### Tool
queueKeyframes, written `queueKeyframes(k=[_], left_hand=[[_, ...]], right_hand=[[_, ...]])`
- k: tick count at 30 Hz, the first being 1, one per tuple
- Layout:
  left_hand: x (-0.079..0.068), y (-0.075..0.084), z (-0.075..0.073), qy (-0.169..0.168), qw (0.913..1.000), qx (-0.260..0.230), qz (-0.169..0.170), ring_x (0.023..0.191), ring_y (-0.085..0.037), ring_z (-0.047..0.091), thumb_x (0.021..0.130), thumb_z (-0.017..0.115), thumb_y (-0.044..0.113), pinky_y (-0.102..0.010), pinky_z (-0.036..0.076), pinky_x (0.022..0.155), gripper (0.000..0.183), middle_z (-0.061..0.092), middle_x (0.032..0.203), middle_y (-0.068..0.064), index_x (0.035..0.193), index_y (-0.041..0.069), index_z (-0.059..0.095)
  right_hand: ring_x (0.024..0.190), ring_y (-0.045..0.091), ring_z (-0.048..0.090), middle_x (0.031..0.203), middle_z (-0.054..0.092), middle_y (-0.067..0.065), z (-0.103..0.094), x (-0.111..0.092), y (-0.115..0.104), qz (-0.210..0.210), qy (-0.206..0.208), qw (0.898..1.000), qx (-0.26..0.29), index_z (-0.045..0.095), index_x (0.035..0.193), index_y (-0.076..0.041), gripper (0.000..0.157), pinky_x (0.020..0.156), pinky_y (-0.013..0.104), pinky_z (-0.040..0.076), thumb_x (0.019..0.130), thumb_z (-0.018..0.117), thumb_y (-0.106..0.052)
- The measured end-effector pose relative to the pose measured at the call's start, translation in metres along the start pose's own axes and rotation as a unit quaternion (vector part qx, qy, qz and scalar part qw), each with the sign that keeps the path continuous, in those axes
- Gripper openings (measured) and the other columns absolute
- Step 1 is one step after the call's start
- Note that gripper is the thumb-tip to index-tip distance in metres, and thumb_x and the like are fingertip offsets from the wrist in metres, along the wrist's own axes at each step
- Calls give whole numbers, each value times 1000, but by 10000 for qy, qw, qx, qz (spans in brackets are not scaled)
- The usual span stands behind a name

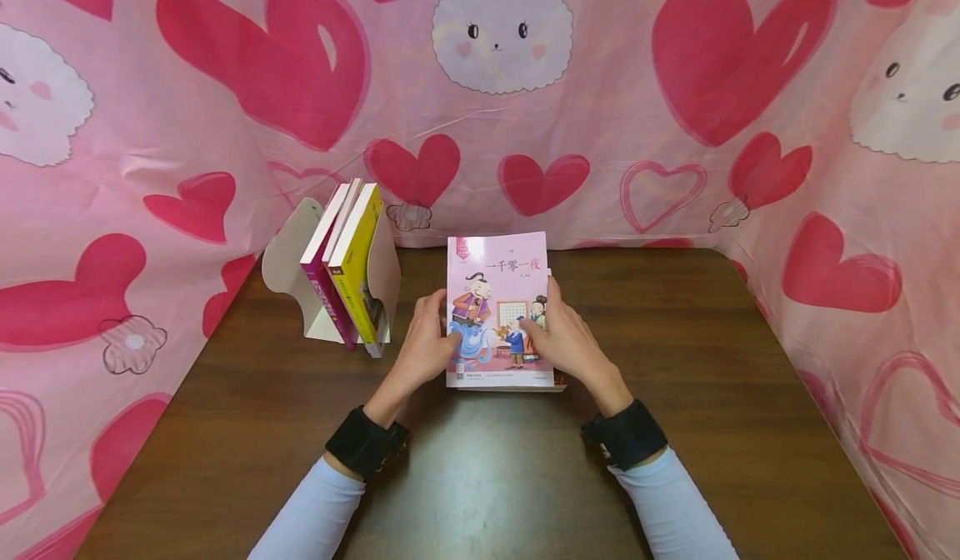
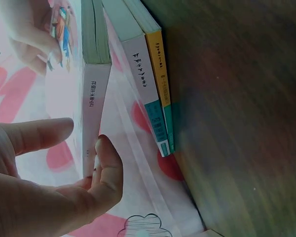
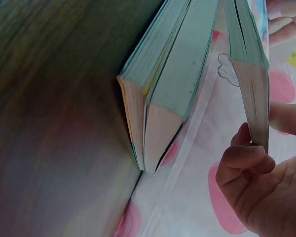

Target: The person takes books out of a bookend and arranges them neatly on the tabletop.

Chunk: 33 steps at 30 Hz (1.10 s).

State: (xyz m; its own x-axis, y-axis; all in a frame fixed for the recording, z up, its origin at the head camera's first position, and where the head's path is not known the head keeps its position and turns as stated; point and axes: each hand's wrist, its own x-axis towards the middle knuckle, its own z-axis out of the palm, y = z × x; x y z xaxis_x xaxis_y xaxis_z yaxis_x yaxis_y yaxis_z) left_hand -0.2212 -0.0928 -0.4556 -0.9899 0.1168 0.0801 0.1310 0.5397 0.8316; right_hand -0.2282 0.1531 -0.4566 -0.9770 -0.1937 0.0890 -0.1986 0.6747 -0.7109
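Note:
Both hands hold a pink picture-cover book (image 1: 498,327) in front of the body, cover up. My left hand (image 1: 427,343) grips its left edge, thumb on the cover and fingers curled beneath the spine, as the left wrist view shows. On the opposite edge, my right hand (image 1: 572,339) pinches the page side (image 3: 255,94) between thumb and curled fingers. Below the pink book, with a gap between, a thick book with a white and teal spine (image 2: 147,84) lies on a thinner yellow-spined book (image 2: 160,69). From above, the held book hides most of this pile.
Left of the hands, a cream bookend (image 1: 288,252) holds several upright books, among them a yellow book (image 1: 358,268) and a purple-spined one (image 1: 327,293). The brown wooden table (image 1: 675,360) meets a pink heart-patterned cloth (image 1: 615,110) at its back and sides.

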Motion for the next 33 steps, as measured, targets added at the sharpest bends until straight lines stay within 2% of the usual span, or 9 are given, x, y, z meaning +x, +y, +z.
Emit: queueKeyframes(k=[4, 10, 13, 20, 26, 33], left_hand=[[2, -1, 2, -85, 9999, 68, -44, 109, -36, 53, 92, 71, -1, -48, 48, 98, 75, 42, 146, -26, 158, -7, 35], [6, -4, 6, -96, 9998, 161, 79, 119, -40, 52, 85, 73, -4, -54, 44, 109, 80, 43, 146, -29, 157, -9, 37], [7, -5, 8, -98, 9998, 134, 84, 120, -40, 52, 84, 74, -6, -55, 44, 108, 80, 43, 146, -29, 156, -8, 39], [9, -2, 10, -253, 9996, 107, -32, 127, -41, 50, 87, 74, -6, -56, 41, 113, 81, 40, 150, -28, 158, -6, 36], [10, -4, 10, -295, 9993, 216, 58, 134, -44, 48, 85, 74, -6, -56, 39, 115, 83, 40, 152, -31, 158, -8, 35], [7, -3, 14, -441, 9988, 205, 34, 138, -45, 46, 85, 76, -6, -57, 36, 117, 86, 38, 156, -32, 160, -7, 33]], right_hand=[[124, 36, 58, 150, 49, 27, -1, 1, 1, 1, -58, 10000, 38, 6, 165, -1, 93, 109, 62, 44, 102, 69, -24], [132, 35, 54, 157, 43, 26, -2, 2, 4, -50, -150, 9999, 0, 2, 166, -1, 102, 109, 61, 45, 98, 73, -28], [129, 35, 56, 154, 46, 26, -2, 2, 5, -80, -185, 9998, -48, 2, 165, -1, 105, 106, 60, 47, 96, 76, -27], [122, 35, 60, 149, 50, 28, -2, 3, 5, -25, -170, 9997, -150, 5, 164, 2, 102, 101, 58, 51, 96, 77, -24], [131, 39, 57, 152, 49, 30, -3, 2, 6, 116, -218, 9995, -199, 6, 164, 4, 100, 106, 61, 47, 98, 75, -26], [133, 39, 55, 156, 44, 29, -3, 2, 6, 398, -297, 9986, -203, 7, 164, 5, 100, 111, 60, 43, 98, 75, -27]])
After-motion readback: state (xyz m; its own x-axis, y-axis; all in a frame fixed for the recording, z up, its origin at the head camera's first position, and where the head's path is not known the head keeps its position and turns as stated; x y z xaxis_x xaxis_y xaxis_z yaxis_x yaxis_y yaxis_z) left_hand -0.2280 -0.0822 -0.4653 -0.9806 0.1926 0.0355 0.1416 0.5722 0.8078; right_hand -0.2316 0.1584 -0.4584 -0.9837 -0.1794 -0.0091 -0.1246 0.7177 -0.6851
